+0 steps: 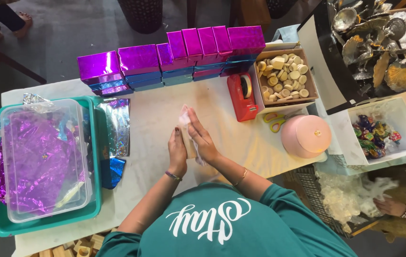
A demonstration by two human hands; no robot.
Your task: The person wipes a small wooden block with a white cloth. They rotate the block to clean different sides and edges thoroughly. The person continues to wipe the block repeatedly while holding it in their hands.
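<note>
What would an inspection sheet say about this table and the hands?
Surface: table under a pale cloth.
Job's things: small pale block in clear wrap, pressed between both hands.
Clutter: purple shiny boxes, red tape dispenser, box of wooden pieces, scissors, pink round tin, clear tub of purple foil.
Grippers: left hand and right hand on the block.
Cables: nothing seen.
Surroundings: another person's hand, grey floor.

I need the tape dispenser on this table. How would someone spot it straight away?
Start at the row of shiny purple boxes along the far edge of the white table. At the row's right end, beside the cardboard box of pale wooden rounds, stands the tape dispenser. It is the only solid red thing there.
</note>
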